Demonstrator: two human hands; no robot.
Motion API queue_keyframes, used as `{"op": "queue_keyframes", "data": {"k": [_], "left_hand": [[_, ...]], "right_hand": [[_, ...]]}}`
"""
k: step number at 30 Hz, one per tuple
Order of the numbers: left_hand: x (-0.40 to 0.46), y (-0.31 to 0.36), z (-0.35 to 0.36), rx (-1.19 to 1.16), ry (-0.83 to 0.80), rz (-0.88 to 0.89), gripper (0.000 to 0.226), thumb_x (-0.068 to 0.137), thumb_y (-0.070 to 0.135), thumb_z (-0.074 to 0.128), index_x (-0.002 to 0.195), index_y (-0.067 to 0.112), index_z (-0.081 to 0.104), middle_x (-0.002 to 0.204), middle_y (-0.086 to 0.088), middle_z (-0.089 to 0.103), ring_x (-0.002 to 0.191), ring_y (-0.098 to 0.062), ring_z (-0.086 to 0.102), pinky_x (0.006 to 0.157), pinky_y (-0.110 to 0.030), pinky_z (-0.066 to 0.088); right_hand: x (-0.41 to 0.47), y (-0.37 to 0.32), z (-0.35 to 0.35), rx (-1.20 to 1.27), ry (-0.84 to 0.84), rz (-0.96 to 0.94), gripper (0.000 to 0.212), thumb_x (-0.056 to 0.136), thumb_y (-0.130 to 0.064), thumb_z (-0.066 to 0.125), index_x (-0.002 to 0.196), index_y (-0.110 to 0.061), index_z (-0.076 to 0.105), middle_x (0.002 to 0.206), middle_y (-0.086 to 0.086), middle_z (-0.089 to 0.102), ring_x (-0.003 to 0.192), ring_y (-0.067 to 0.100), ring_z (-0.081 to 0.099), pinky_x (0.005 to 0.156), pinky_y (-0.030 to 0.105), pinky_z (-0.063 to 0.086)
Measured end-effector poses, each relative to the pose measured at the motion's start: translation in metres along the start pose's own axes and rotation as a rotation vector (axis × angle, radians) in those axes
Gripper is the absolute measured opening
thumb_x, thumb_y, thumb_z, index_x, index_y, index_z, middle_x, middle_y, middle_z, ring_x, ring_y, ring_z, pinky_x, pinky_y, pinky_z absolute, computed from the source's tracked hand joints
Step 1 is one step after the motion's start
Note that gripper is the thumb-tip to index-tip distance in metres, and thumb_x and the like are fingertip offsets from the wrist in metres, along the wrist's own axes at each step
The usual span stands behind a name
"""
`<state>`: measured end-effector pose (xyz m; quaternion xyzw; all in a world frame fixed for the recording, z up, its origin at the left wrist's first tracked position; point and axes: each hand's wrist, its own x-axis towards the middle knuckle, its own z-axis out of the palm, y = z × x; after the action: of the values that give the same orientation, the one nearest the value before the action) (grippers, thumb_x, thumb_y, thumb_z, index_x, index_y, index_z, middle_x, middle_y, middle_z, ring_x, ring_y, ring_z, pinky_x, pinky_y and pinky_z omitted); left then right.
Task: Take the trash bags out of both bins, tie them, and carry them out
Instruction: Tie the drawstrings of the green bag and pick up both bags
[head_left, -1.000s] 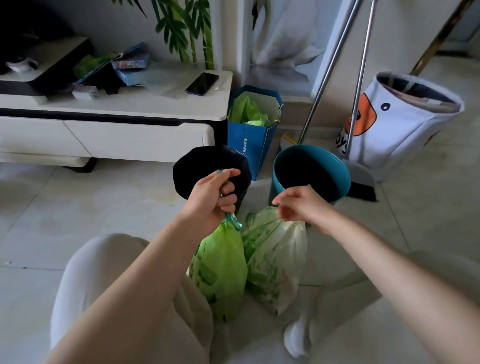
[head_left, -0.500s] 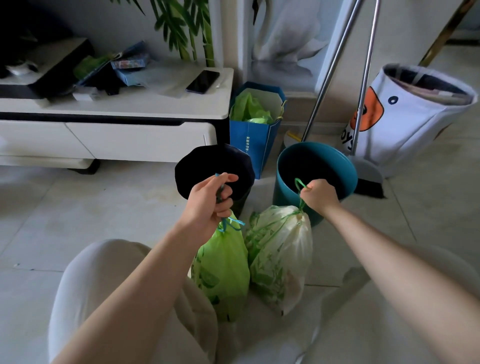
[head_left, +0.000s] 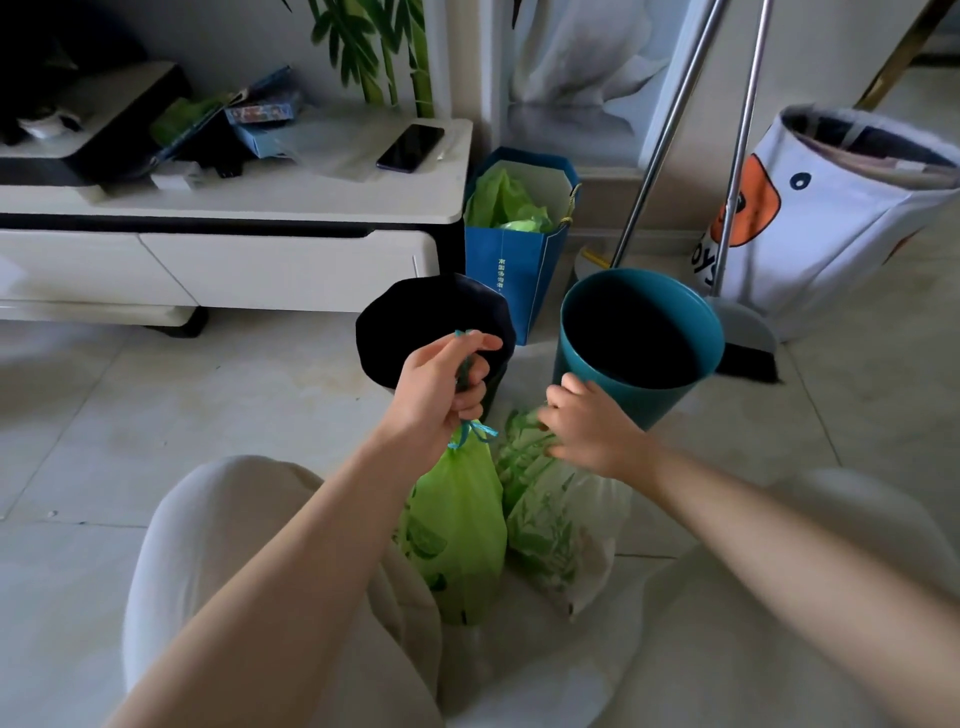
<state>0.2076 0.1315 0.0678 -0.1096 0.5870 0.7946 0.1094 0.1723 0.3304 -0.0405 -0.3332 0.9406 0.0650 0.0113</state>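
Head view: green bag (head_left: 457, 519) is tied, its drawstring gripped by the left hand (head_left: 441, 387); the pale bag (head_left: 563, 525) on the floor has the right hand (head_left: 589, 426) clutching its neck. Both bins, black (head_left: 415, 317) and teal (head_left: 641, 332), look empty. Next, likely: knot, then lift.

Pale bag (head_left: 563, 525) neck hidden (under right hand (head_left: 587, 434)).

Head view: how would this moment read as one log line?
left hand grips green bag drawstring | right hand at patterned bag top | both bins emptied
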Motion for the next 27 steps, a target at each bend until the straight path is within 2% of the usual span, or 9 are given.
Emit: {"op": "queue_keyframes", "data": {"k": [3, 5, 9, 12, 15, 18, 22, 24, 27], "left_hand": [[-0.007, 0.004, 0.005, 0.148, -0.020, 0.064, 0.015, 0.093, 0.014, 0.053, 0.090, 0.003, 0.064, 0.059, -0.003, 0.042, 0.043, -0.012, 0.027, 0.043, -0.024, 0.023], [-0.012, 0.007, 0.010, 0.312, -0.066, 0.168, 0.019, 0.094, 0.013, 0.053, 0.089, -0.002, 0.064, 0.056, -0.004, 0.044, 0.042, -0.014, 0.033, 0.043, -0.025, 0.030], [-0.019, 0.014, 0.028, 0.555, -0.147, 0.278, 0.023, 0.094, 0.016, 0.055, 0.081, 0.000, 0.066, 0.053, -0.002, 0.053, 0.048, -0.015, 0.044, 0.050, -0.024, 0.039], [-0.021, 0.019, 0.045, 0.698, -0.158, 0.303, 0.025, 0.091, 0.021, 0.059, 0.073, 0.006, 0.066, 0.056, -0.001, 0.059, 0.053, -0.012, 0.050, 0.057, -0.027, 0.044], [-0.023, 0.023, 0.062, 0.798, -0.173, 0.326, 0.026, 0.091, 0.024, 0.060, 0.067, 0.013, 0.065, 0.055, 0.002, 0.059, 0.052, -0.010, 0.051, 0.057, -0.021, 0.044], [-0.029, 0.026, 0.086, 0.812, -0.164, 0.361, 0.026, 0.090, 0.022, 0.060, 0.066, 0.013, 0.066, 0.053, 0.003, 0.059, 0.051, -0.009, 0.050, 0.054, -0.020, 0.043], [-0.039, 0.034, 0.126, 0.715, -0.246, 0.345, 0.024, 0.093, 0.014, 0.058, 0.077, -0.001, 0.067, 0.059, -0.007, 0.058, 0.050, -0.007, 0.049, 0.052, -0.011, 0.043], [-0.041, 0.037, 0.148, 0.692, -0.298, 0.336, 0.025, 0.093, 0.014, 0.057, 0.081, -0.006, 0.067, 0.060, -0.010, 0.056, 0.053, -0.013, 0.048, 0.052, -0.013, 0.042], [-0.042, 0.040, 0.181, 0.674, -0.400, 0.333, 0.026, 0.094, 0.013, 0.055, 0.084, -0.009, 0.065, 0.058, -0.010, 0.055, 0.047, -0.010, 0.046, 0.049, -0.012, 0.039]], "right_hand": [[-0.003, 0.002, 0.003, -0.072, 0.009, 0.045, 0.022, 0.054, -0.013, 0.075, 0.054, -0.016, 0.053, 0.064, 0.000, 0.048, 0.070, 0.023, 0.049, 0.055, 0.031, 0.030], [-0.006, 0.006, 0.000, 0.022, 0.046, 0.062, 0.014, 0.061, -0.015, 0.073, 0.060, -0.014, 0.059, 0.068, 0.001, 0.051, 0.074, 0.024, 0.050, 0.058, 0.033, 0.038], [-0.028, 0.014, -0.021, 0.441, 0.031, 0.211, 0.016, 0.076, -0.027, 0.062, 0.083, -0.012, 0.064, 0.085, 0.001, 0.057, 0.088, 0.023, 0.050, 0.078, 0.037, 0.043], [-0.051, 0.024, -0.048, 0.834, -0.013, 0.381, 0.014, 0.078, -0.021, 0.064, 0.079, -0.008, 0.061, 0.076, 0.002, 0.061, 0.074, 0.017, 0.058, 0.071, 0.033, 0.044], [-0.076, 0.031, -0.076, 1.094, 0.018, 0.441, 0.017, 0.077, -0.020, 0.062, 0.071, -0.004, 0.057, 0.066, 0.003, 0.054, 0.061, 0.011, 0.050, 0.063, 0.027, 0.040], [-0.099, 0.043, -0.102, 1.263, 0.113, 0.508, 0.012, 0.073, -0.011, 0.062, 0.063, -0.015, 0.058, 0.061, -0.001, 0.055, 0.058, 0.006, 0.050, 0.061, 0.022, 0.039], [-0.132, 0.067, -0.132, 1.623, 0.245, 0.544, 0.029, 0.084, 0.001, 0.055, 0.059, -0.015, 0.058, 0.048, -0.004, 0.053, 0.050, 0.010, 0.054, 0.077, 0.037, 0.055], [-0.149, 0.080, -0.146, 1.639, 0.322, 0.582, 0.033, 0.087, 0.003, 0.053, 0.060, -0.015, 0.060, 0.046, -0.007, 0.049, 0.047, 0.008, 0.053, 0.070, 0.031, 0.059], [-0.175, 0.093, -0.161, 1.493, 0.399, 0.631, 0.021, 0.084, -0.001, 0.059, 0.067, -0.013, 0.060, 0.050, -0.007, 0.051, 0.047, 0.005, 0.052, 0.059, 0.022, 0.049]]}}
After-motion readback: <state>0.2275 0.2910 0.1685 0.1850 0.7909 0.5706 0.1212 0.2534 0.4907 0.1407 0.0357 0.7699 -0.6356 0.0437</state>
